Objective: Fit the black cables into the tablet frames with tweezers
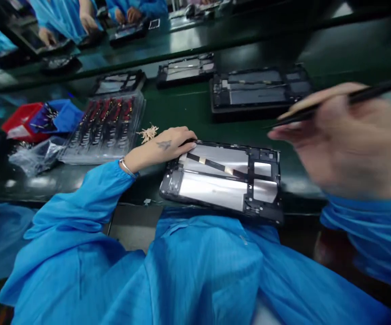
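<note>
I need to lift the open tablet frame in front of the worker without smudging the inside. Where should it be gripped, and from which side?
Probably by the black outer rim of the tablet frame, at its right short edge, coming in from the right. It lies flat and overhangs the table's near edge; the left hand covers its far left corner, and silver plates and a flex strip fill the middle.

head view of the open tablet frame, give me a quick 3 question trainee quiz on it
1. True or false: the left hand rests on the top left corner of the open black tablet frame with silver panels.
2. What does the blurred right hand hold? A) thin black stick tool B) red cup C) roll of tape
3. Which side of the frame is the clear plastic parts tray on?

Key: 1 true; 2 A; 3 its left, on the dark green belt.
</note>
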The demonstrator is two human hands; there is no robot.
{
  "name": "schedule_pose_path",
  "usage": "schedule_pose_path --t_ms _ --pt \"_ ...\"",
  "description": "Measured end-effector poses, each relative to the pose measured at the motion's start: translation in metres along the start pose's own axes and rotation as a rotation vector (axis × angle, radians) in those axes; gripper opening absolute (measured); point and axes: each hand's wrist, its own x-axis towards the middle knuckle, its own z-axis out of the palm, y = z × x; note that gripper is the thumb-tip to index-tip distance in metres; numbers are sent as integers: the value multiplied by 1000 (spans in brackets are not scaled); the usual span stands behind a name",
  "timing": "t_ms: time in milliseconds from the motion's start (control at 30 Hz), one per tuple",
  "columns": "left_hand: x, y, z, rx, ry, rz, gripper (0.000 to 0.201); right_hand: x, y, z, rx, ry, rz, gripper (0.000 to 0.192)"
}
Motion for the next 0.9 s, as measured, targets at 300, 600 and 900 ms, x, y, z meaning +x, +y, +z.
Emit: schedule_pose_path --t_ms 300,600,900 --pt "-34 22 18 169 70 -147 31 16 40 41 -300 -210 123 15" --pt "-28 32 14 191 -28 -199 27 14 28 40 -538 -281 94 9" --pt "-27 33 11 170 -44 -206 30 17 21 44 -578 -317 119 17"
